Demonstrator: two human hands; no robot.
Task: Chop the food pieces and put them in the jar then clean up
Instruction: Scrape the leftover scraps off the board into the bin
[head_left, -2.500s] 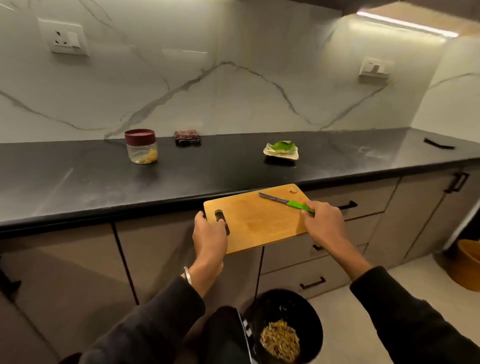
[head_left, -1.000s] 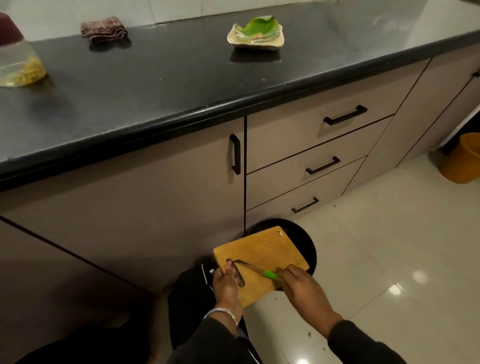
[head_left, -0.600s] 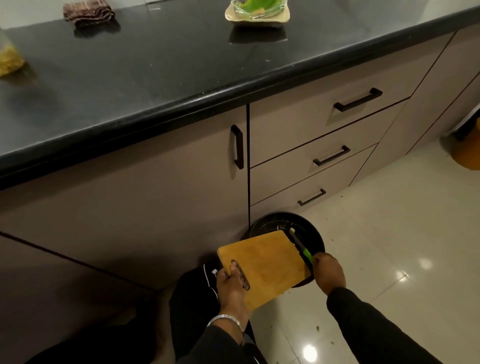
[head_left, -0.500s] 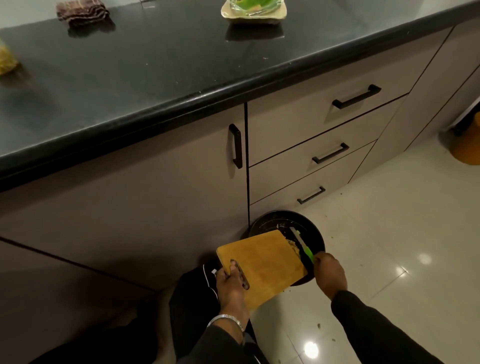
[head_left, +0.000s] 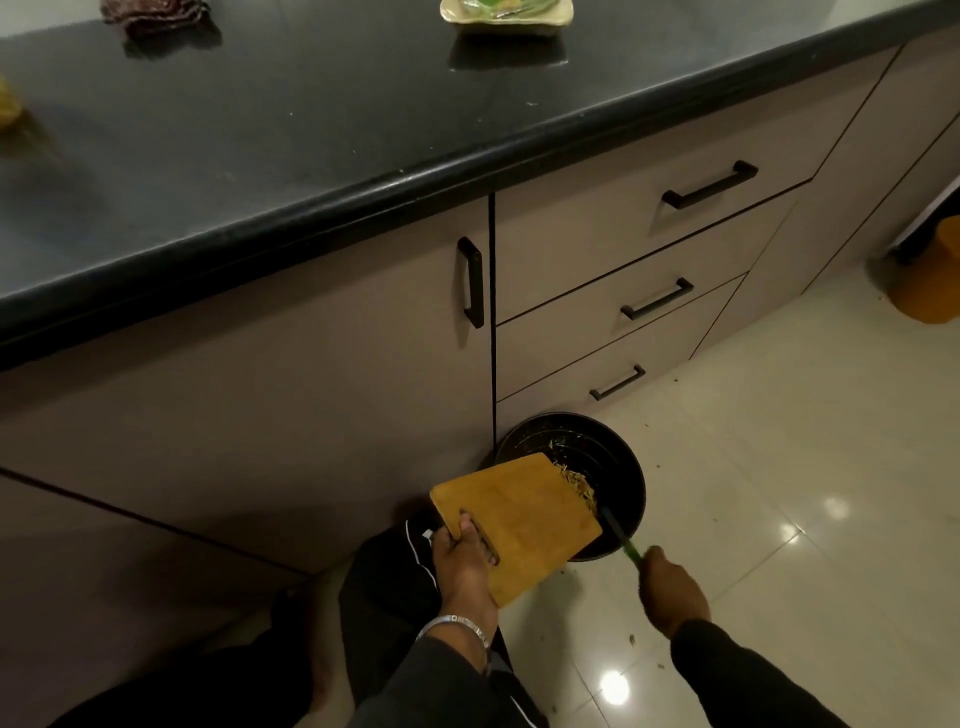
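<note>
My left hand (head_left: 462, 564) grips the wooden chopping board (head_left: 519, 519) through its handle slot and holds it low over the black bin (head_left: 618, 467) on the floor. The board's far edge overhangs the bin's mouth, where yellowish food scraps (head_left: 576, 480) show. My right hand (head_left: 672, 592) grips the green-handled knife (head_left: 621, 538), its blade pointing into the bin beside the board's right edge. The jar (head_left: 8, 106) is just a sliver at the left edge of the black counter (head_left: 311, 119).
A brown cloth (head_left: 156, 13) and a cream dish with green leaves (head_left: 506, 13) sit at the counter's back. Cabinet door and three drawers with black handles (head_left: 657, 299) stand behind the bin. An orange bucket (head_left: 930, 275) is on the tiled floor at right.
The board and knife came down from the counter edge to the bin. In the last half second the knife swept from the board's far edge back along its right side.
</note>
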